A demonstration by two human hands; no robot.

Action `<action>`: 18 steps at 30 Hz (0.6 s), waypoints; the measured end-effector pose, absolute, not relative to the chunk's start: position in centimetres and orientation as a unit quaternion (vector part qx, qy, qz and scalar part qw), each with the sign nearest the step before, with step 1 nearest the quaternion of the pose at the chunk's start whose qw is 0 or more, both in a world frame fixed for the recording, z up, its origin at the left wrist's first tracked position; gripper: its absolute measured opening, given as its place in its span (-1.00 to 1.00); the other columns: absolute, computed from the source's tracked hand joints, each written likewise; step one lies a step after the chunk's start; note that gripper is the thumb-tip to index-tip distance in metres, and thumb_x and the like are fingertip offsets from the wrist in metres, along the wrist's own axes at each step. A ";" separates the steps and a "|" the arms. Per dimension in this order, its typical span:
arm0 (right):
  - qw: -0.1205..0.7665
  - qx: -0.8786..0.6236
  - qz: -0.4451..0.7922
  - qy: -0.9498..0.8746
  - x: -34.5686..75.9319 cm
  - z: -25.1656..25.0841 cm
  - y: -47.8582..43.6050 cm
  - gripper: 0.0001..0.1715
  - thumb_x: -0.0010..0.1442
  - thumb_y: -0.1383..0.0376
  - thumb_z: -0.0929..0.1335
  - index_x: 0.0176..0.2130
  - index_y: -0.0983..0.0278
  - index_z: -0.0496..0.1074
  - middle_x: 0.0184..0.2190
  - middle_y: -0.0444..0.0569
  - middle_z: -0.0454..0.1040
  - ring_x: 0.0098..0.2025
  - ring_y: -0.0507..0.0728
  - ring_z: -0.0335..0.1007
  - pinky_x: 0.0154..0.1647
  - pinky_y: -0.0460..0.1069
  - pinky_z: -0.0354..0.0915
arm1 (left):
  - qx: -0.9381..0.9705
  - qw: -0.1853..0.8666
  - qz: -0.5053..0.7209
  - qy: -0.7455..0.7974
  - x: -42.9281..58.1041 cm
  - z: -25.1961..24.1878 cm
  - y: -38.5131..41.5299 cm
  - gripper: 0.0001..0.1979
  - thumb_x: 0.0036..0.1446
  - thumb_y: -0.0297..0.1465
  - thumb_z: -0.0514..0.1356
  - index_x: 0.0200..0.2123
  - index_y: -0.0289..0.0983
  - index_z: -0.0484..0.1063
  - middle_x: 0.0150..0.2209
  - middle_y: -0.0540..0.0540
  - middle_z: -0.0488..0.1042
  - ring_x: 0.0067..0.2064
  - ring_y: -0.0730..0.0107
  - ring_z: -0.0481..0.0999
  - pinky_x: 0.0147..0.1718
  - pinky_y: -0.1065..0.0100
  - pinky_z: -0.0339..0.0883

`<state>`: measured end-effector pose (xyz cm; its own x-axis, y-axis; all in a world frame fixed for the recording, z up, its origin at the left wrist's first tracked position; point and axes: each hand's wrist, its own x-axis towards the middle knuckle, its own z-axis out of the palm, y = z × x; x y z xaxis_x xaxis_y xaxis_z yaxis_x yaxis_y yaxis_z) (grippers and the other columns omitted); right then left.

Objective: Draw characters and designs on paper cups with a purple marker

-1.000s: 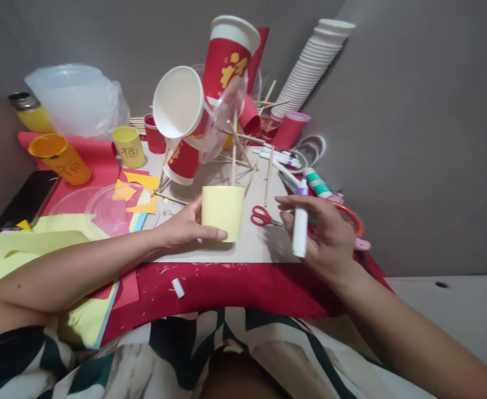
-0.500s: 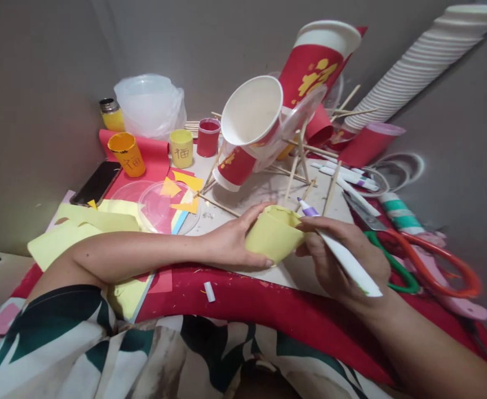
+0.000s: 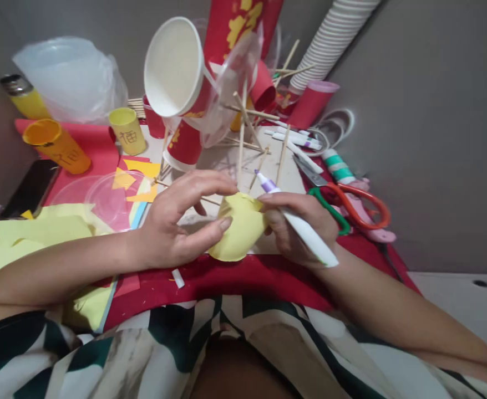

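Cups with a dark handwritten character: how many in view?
2: the orange cup at the left and the small yellow cup to its right. Others may be turned away or hidden.

The person in front of me wears a loose printed garment (image 3: 285, 338), its cloth covered in big, sweeping shapes: deep green, nearly black in places, over white, with patches of soft beige that look brushed on. The edges curve in some spots and come to slanted points in others. The left sleeve (image 3: 10, 338) carries the same print and ends in a dark edge, leaving the left forearm (image 3: 77, 266) bare, with one small spot near the elbow. The right forearm (image 3: 393, 316) is bare as well, and so are the left hand (image 3: 164, 227) and right hand (image 3: 310, 221).
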<state>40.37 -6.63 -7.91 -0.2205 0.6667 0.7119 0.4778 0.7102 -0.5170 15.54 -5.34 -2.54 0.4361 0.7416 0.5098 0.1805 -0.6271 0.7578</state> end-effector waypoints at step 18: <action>0.504 -0.256 0.115 -0.817 39.4 -8.2 -6.0 -0.67 0.50 0.24 0.32 0.21 0.19 0.41 -0.05 0.01 0.69 -0.08 0.11 0.71 -0.07 -0.03 0.64 | 0.820 0.456 0.205 0.281 15.7 -0.8 -3.6 -0.95 0.21 -0.47 0.31 -0.32 -0.31 0.53 -0.47 0.13 0.48 -0.46 0.64 0.40 -0.44 0.59 0.28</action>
